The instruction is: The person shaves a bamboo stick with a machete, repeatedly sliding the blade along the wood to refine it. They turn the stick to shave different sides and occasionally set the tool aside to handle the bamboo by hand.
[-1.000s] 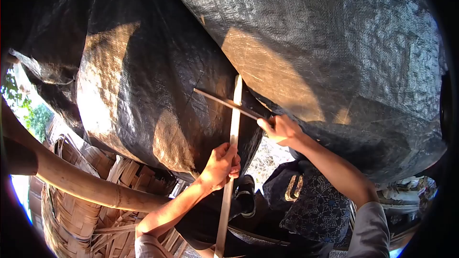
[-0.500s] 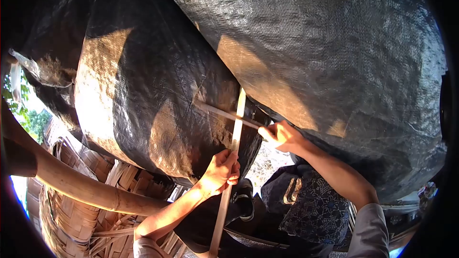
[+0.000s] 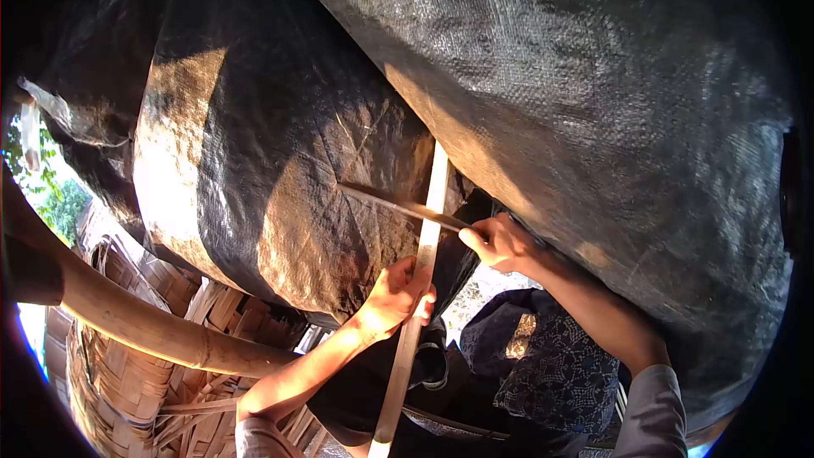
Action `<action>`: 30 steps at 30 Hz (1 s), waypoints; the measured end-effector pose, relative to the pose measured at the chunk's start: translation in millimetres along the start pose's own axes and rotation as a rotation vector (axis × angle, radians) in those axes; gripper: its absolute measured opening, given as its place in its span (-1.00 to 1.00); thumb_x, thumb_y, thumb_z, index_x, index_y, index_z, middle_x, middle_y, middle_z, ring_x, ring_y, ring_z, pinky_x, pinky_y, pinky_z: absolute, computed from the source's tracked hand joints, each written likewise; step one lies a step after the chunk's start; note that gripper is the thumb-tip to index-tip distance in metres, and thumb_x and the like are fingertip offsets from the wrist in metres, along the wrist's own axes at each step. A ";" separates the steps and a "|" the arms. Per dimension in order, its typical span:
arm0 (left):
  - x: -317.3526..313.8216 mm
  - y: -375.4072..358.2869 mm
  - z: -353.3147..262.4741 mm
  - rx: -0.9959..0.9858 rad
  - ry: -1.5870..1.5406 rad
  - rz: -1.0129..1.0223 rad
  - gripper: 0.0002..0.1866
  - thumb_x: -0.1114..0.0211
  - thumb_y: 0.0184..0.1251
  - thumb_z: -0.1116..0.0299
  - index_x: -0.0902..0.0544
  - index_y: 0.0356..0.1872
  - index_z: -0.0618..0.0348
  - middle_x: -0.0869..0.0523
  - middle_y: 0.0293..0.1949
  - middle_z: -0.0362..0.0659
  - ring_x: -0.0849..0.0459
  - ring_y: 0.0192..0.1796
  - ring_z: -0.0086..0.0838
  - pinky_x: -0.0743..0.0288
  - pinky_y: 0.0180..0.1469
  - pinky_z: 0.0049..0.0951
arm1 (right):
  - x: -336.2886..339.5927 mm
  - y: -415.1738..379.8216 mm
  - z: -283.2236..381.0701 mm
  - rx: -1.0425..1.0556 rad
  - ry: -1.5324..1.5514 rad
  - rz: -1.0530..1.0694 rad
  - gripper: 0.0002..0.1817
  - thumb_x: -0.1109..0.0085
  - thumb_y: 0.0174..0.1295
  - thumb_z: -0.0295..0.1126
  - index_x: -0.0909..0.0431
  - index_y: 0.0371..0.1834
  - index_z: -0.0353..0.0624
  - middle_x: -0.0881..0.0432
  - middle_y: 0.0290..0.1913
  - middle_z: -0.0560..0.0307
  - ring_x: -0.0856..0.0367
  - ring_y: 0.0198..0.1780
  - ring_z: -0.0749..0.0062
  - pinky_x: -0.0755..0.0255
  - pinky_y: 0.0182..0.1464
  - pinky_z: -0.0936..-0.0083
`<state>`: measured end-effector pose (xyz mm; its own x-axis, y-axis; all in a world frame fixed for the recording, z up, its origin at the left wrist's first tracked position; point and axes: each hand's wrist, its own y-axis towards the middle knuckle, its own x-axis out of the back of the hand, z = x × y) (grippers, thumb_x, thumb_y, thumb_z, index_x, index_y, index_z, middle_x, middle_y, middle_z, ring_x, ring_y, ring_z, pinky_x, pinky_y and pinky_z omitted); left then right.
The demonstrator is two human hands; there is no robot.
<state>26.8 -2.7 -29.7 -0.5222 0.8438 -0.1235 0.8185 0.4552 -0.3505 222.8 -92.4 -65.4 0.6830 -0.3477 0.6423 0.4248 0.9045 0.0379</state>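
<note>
A long pale bamboo strip [image 3: 409, 339] slants up from the lower middle of the head view. My left hand [image 3: 395, 298] is closed around it at about mid-length, with the thumb side toward the top. My right hand [image 3: 502, 242] grips a knife [image 3: 381, 201] whose narrow, dark blade points left. The blade crosses the strip a little above my left hand and appears to touch it. The knife's handle is hidden inside my fist. The strip's top end reaches the edge of a dark tarp [image 3: 551, 68].
More dark sheeting [image 3: 280, 119] fills the upper left. A thick bamboo pole [image 3: 170, 331] curves across the lower left, in front of woven baskets [image 3: 110, 373]. Patterned dark cloth [image 3: 560, 365] lies below my right forearm, and a shoe [image 3: 431, 365] shows near the strip.
The strip and my left hand have shifted slightly right, and the fingers sit a little looser. My right hand and the knife stay almost in place. The tarp's view has shifted slightly.
</note>
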 end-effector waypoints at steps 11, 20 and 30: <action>-3.9 4.8 2.4 -0.001 -0.044 0.047 -0.82 -0.06 0.39 0.28 -0.42 -0.22 0.19 -0.45 -0.48 -0.24 -0.39 -0.51 -0.60 -0.34 -0.46 -0.58 | -7.6 -0.3 2.5 0.201 -0.132 0.008 -0.38 0.05 0.10 0.23 -0.65 -0.48 -0.16 -0.51 -0.70 -0.10 -0.57 -0.55 0.00 -0.44 -0.48 0.22; 1.6 8.0 8.1 0.006 -0.024 0.044 -0.86 -0.03 0.39 0.33 -0.44 -0.26 0.19 -0.44 -0.45 -0.25 -0.41 -0.47 -0.60 -0.35 -0.43 -0.58 | -4.2 -6.8 19.2 0.246 -0.252 0.068 -0.48 -0.08 0.04 0.16 -0.64 -0.40 -0.14 -0.48 -0.74 -0.04 -0.55 -0.59 0.08 -0.42 -0.49 0.25; 8.4 5.8 4.3 -0.044 0.151 0.081 -0.87 -0.09 0.33 0.41 -0.48 -0.22 0.26 -0.55 -0.36 -0.22 -0.56 -0.33 -0.53 -0.49 -0.26 -0.47 | -4.6 -3.6 16.4 0.246 -0.292 0.079 -0.48 -0.08 0.04 0.17 -0.64 -0.43 -0.12 -0.51 -0.70 -0.02 -0.58 -0.55 0.08 -0.44 -0.48 0.26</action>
<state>26.1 5.8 -36.8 -0.4152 0.9097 -0.0072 0.8676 0.3936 -0.3039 208.4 -90.0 -55.9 0.4949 -0.2211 0.8403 0.1980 0.9703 0.1387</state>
